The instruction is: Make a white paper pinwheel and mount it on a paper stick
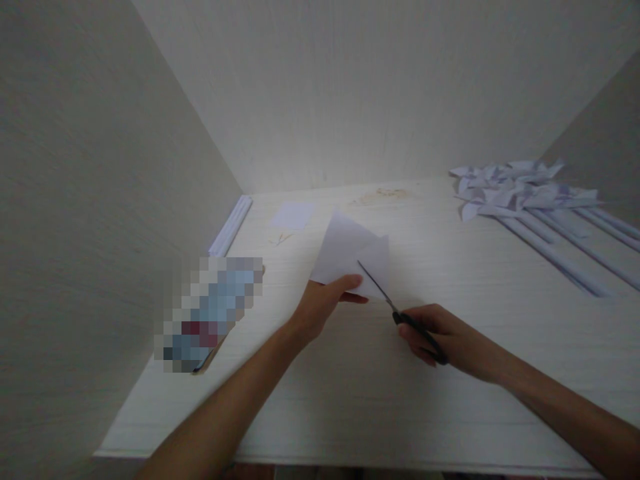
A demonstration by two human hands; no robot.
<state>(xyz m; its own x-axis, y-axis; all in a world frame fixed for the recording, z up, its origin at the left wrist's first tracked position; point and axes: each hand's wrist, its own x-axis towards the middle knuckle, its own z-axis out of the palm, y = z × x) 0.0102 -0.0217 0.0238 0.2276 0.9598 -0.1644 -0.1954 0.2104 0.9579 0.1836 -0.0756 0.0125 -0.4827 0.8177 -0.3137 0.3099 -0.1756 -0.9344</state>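
Observation:
My left hand [330, 300] pinches the lower edge of a white sheet of paper [345, 243], thumb on top and fingers beneath. The sheet is held up above the table and has crease lines. My right hand [435, 333] is closed around the black handles of a pair of scissors [419, 333]. Their dark blades point up and left, lying over the lower right part of the sheet, with the tip near its middle. Whether the blades are cutting into the paper I cannot tell.
White paper pinwheels [520, 190] on rolled paper sticks lie at right. Another white paper square [293, 215] and toothpick-like sticks [281, 238] are at back left, with more thin sticks [393, 193] by the wall. Paper rolls [230, 227] and a blurred object [220, 313] lie left.

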